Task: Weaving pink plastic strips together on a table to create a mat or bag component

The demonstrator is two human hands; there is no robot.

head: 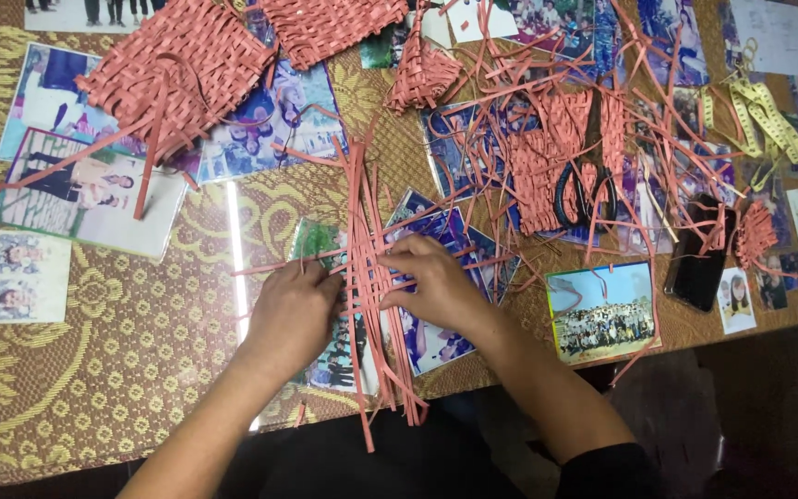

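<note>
Both hands rest on a bundle of flat pink strips (367,277) lying lengthwise at the middle of the table (131,370), near its front edge. The left hand (296,310) presses down on the bundle's left edge, fingers curled onto the thin, papery strips. The right hand (434,285) pinches crosswise strips between bent fingertips. Glossy photographs (602,319) lie flat on the gold patterned surface. Woven pink mats (177,74), ribbed in texture, sit at the far left. Black-handled scissors (586,189) lie on another woven piece among loose strips.

Glass-topped table (131,370): photos (602,319), pink strips (367,277), woven mats (177,74), scissors (584,194).
</note>
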